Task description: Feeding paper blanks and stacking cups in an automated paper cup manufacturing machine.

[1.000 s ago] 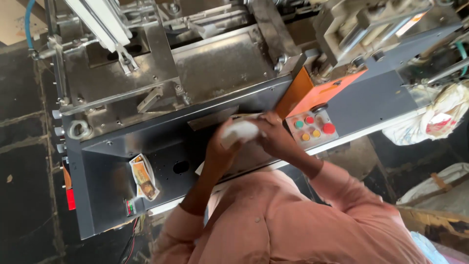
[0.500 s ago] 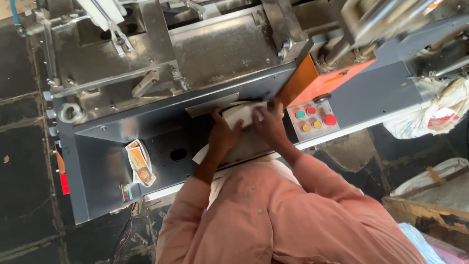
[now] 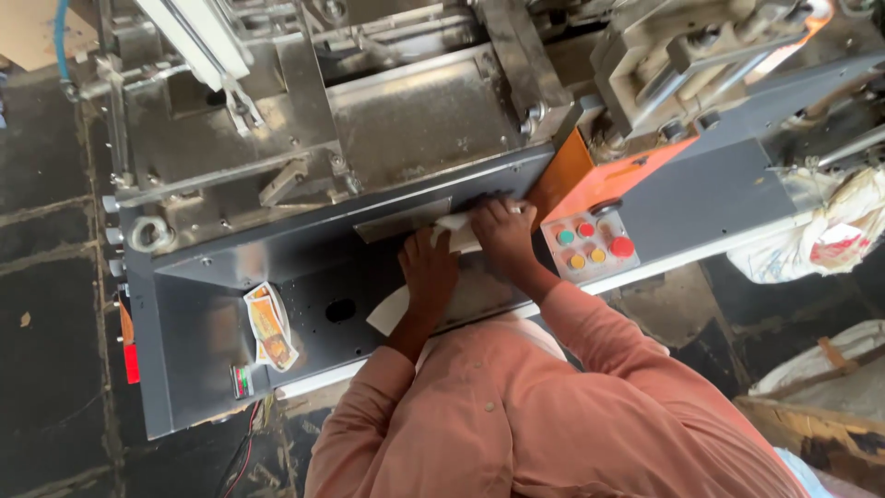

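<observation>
White paper sheets lie flat on the grey machine's worktop, right of a small colourful packet. Both hands press on them with fingers spread, the left hand beside the right hand. Further right sits a panel of coloured buttons.

The 2 hands are hemmed in on the grey machine deck: the orange housing and button panel block the right, and the steel mechanism is raised behind. Open deck is left toward the printed card.
</observation>
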